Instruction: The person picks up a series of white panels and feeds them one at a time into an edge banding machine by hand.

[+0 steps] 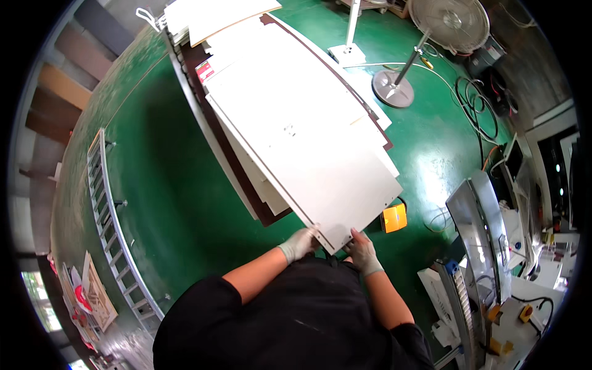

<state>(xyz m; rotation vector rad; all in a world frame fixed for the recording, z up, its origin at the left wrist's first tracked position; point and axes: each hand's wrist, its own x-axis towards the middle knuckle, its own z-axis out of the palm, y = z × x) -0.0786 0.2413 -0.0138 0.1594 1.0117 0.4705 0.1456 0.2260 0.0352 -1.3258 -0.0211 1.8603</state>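
Note:
A long white panel [336, 191] lies on top of a stack of boards, its near end reaching toward my body. My left hand [301, 243], in a pale glove with bare fingertips, grips the panel's left edge close to the near corner. On the near end, just right of that corner, my right hand [362, 250] holds on, thumb on top and fingers hidden underneath. Small dark holes run along the panel's left edge and end. Below it, a dark brown board [266, 216] sticks out among other white boards, and a red-and-white label [205, 71] shows at the far left side.
A roller conveyor [117, 228] curves along the left. At the right stand a metal machine [472, 216] and, farther off, a pedestal fan [394, 86]. An orange foot-pedal-like box [394, 218] sits on the green floor, and black cables [475, 105] lie coiled beyond.

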